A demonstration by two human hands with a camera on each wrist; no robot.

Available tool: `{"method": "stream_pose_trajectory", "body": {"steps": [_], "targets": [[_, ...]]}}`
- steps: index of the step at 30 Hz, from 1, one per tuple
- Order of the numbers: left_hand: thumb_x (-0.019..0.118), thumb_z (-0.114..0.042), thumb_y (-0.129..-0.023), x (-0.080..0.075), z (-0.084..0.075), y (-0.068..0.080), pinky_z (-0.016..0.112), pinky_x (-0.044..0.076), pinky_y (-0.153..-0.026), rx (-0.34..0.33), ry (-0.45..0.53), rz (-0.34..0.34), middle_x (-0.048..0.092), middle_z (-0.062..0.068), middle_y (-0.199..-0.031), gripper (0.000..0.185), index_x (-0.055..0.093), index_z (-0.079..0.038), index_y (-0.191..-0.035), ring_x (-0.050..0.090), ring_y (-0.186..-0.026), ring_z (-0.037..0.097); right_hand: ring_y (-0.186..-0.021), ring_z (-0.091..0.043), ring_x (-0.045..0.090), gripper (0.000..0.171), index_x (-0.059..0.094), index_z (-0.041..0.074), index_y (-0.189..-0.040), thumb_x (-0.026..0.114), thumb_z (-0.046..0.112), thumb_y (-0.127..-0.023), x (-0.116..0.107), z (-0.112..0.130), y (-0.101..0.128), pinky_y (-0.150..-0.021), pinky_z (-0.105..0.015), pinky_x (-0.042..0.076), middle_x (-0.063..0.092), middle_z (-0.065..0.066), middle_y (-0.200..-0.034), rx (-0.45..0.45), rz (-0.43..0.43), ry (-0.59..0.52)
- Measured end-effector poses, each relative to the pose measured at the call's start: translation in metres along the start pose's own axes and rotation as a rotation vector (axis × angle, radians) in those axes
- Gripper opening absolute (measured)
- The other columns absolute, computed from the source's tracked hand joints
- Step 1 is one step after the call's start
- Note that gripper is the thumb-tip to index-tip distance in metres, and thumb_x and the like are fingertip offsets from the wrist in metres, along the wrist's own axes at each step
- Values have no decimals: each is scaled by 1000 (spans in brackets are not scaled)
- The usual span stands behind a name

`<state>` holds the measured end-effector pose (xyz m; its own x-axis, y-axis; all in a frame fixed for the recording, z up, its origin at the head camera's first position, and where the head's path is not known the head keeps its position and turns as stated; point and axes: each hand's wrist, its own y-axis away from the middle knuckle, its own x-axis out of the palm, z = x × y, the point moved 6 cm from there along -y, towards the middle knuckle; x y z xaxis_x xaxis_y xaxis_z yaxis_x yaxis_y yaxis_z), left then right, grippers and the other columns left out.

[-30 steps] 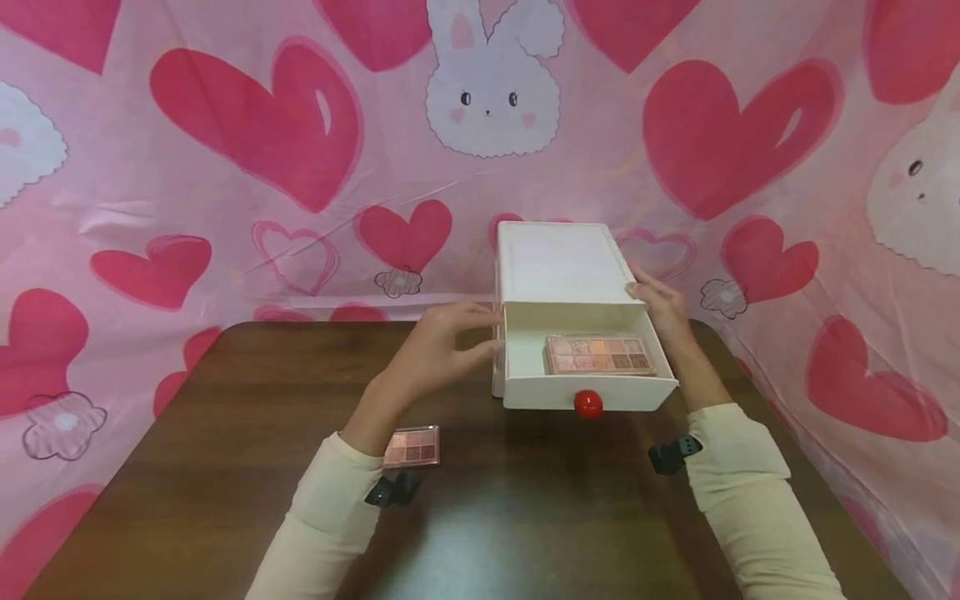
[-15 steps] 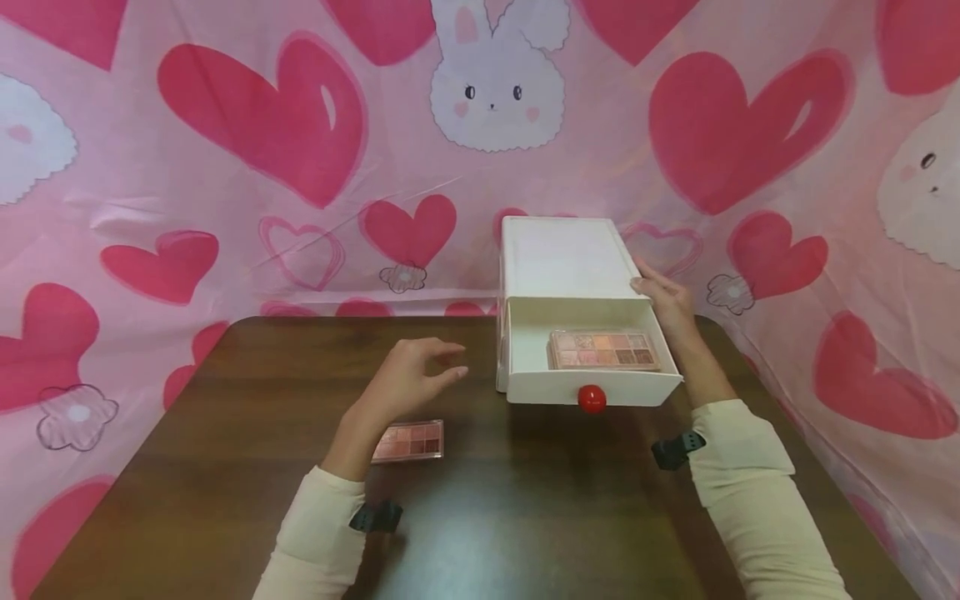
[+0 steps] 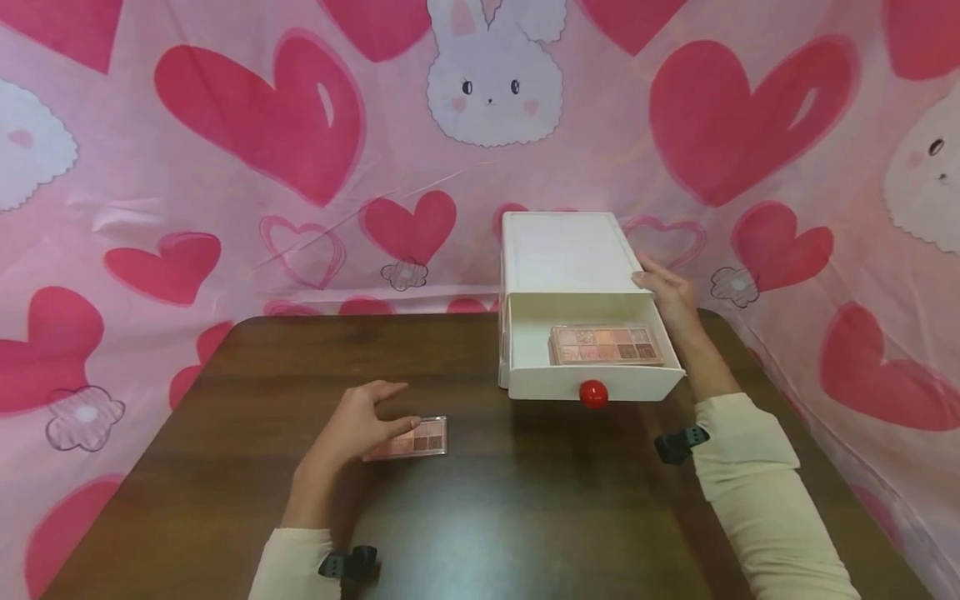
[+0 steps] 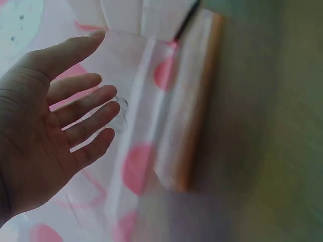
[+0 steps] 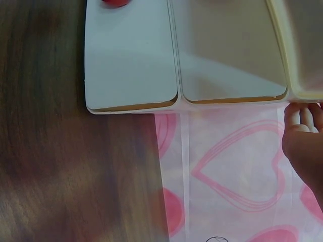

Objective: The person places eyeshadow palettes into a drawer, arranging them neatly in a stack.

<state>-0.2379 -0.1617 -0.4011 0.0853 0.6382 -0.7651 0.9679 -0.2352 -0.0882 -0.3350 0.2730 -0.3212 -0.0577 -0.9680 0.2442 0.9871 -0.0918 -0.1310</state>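
In the head view a white drawer chest (image 3: 566, 250) stands at the back of the table, its top drawer (image 3: 528, 354) pulled out by a red knob side (image 3: 593, 394). An eyeshadow palette (image 3: 606, 345) lies inside that drawer. My right hand (image 3: 675, 304) rests against the chest's right side, thumb at the top edge; the right wrist view shows its fingers (image 5: 306, 117) touching the side wall. A second eyeshadow palette (image 3: 429, 437) lies on the table. My left hand (image 3: 356, 425) is over its left part, fingers extended, holding nothing; the left wrist view shows the fingers apart from it.
Lower drawer fronts (image 5: 131, 55) of the chest are closed in the right wrist view. The dark wooden table (image 3: 480, 517) reaches back to a pink cloth (image 3: 315, 250) printed with hearts and rabbits.
My left hand has left the chest's left side and moved left and nearer, to the palette on the table. My right hand stays at the chest.
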Motion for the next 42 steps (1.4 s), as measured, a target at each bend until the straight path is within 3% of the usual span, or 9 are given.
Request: {"method": "stream_pose_trajectory", "body": {"steps": [3, 10, 19, 23, 26, 29, 32, 36, 42], "targets": [[84, -31, -82, 3, 14, 11, 60, 48, -106, -52, 20, 11, 64, 21, -138, 66, 63, -1, -136, 58, -130, 43, -91, 4, 69, 56, 42, 5, -150, 60, 10, -98, 1, 0, 0, -80, -14, 57, 66, 10, -133, -1, 0, 21], [92, -35, -72, 15, 36, 29, 62, 46, -106, -88, 16, 60, 59, 18, -141, 79, 62, -3, -137, 56, -127, 42, -87, 3, 70, 55, 42, 4, -150, 58, 9, -98, 2, -1, -1, -75, -15, 58, 76, 18, -97, 1, 5, -10], [93, -22, -72, 19, 52, 32, 63, 42, -111, -72, 71, 87, 58, 18, -141, 78, 60, 1, -139, 53, -132, 41, -85, 2, 70, 58, 37, 3, -152, 57, 8, -98, 2, -2, -2, -76, -16, 58, 75, 21, -99, 22, 6, -4], [92, -20, -73, 20, 57, 29, 61, 42, -111, -86, 93, 91, 59, 16, -140, 75, 61, 0, -138, 55, -131, 39, -88, 4, 70, 58, 38, 5, -152, 58, 10, -98, 1, -1, -1, -77, -14, 57, 68, 11, -131, 26, -1, 17], [92, -20, -72, 21, 59, 27, 60, 43, -111, -99, 95, 89, 60, 14, -139, 73, 63, -1, -136, 56, -130, 37, -91, 5, 69, 58, 39, 7, -152, 60, 11, -98, 0, -1, 0, -80, -13, 56, 44, -3, -156, 40, -4, 26], [93, -19, -72, 22, 60, 26, 59, 44, -110, -104, 100, 90, 62, 13, -135, 70, 65, -1, -134, 57, -127, 35, -93, 6, 68, 58, 40, 9, -152, 60, 12, -98, 0, -3, 1, -81, -13, 56, 34, -10, -161, 48, -5, 29], [92, -19, -72, 22, 61, 25, 56, 46, -107, -102, 102, 90, 64, 11, -131, 67, 67, -1, -131, 58, -122, 32, -92, 5, 68, 57, 41, 8, -152, 61, 12, -98, -1, -2, 1, -81, -13, 56, 49, -2, -153, 35, -10, 39], [93, -18, -71, 22, 63, 23, 45, 49, -101, -120, 108, 82, 66, 6, -121, 64, 69, -4, -129, 59, -113, 25, -88, 4, 69, 57, 40, 5, -151, 60, 11, -99, -1, -1, 0, -78, -14, 57, 72, 19, -119, 15, -2, 34], [95, -18, -68, 22, 66, 23, 25, 44, -85, -114, 120, 65, 67, 2, -107, 63, 72, -4, -125, 56, -99, 17, -87, 4, 69, 57, 38, 5, -152, 58, 10, -99, -1, 0, 1, -78, -14, 57, 74, 23, -107, 12, 5, 27]]}}
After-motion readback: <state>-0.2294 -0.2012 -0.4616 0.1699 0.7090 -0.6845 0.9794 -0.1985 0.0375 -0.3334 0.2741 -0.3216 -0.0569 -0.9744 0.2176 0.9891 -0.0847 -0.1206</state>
